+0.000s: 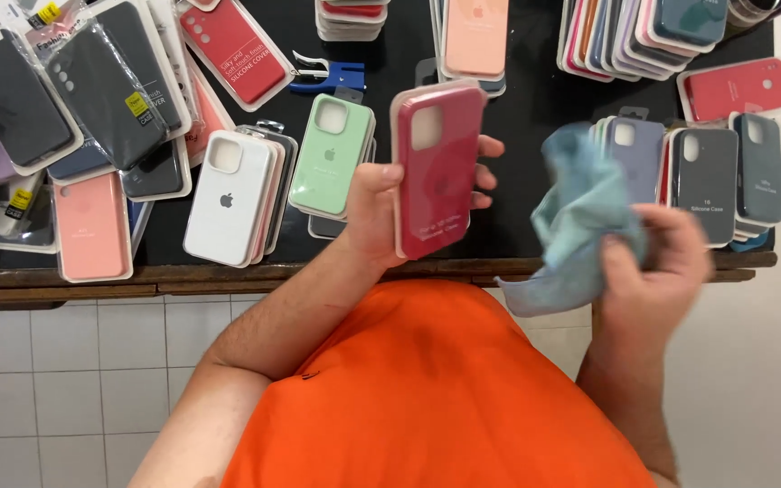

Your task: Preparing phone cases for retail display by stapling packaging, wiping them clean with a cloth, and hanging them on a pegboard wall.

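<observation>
Above the table (517,244) edge, left hand (381,212) fingers clamp a boxed red case (438,167) upright, face toward the wearer for wiping, while right hand (657,267) fingers bunch a blue cloth (576,221) beside it.

A black table (535,81) with a wooden edge carries packaged phone cases: a white case (226,197), a mint green case (329,155), a pink case (91,226), dark grey cases (705,183) and a blue stapler (329,77). White floor tiles (74,380) lie below.
</observation>
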